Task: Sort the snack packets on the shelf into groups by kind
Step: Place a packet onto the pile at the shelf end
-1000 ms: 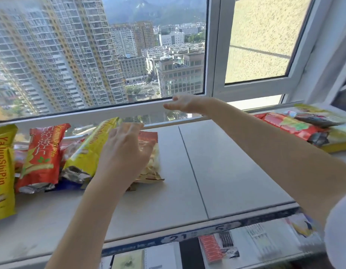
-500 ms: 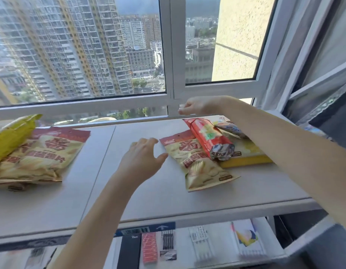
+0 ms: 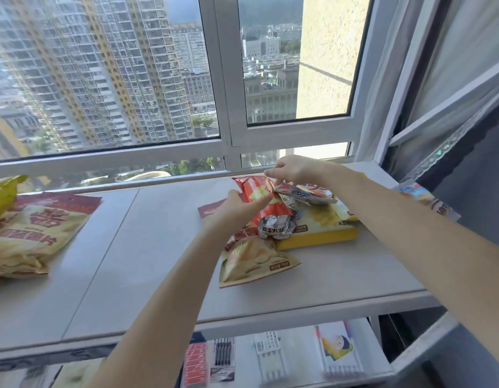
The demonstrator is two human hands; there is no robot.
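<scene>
The fingers (image 3: 259, 201) of the left hand (image 3: 237, 210) curl round the red packet (image 3: 266, 207), which lies atop the right-hand heap on the shelf (image 3: 147, 247), while the right hand (image 3: 291, 169) at one o'clock from it pinches the top edge of a small silvery packet (image 3: 307, 193). Under them lie a beige crisp bag (image 3: 252, 260) and a yellow packet (image 3: 318, 229). Over at nine o'clock, well apart, sits a matching beige bag (image 3: 32, 236) beside a green-yellow packet (image 3: 3, 196).

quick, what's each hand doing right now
Left hand: grips the red packet.
Right hand: fingers curled, pinching the red packet's top edge.
</scene>
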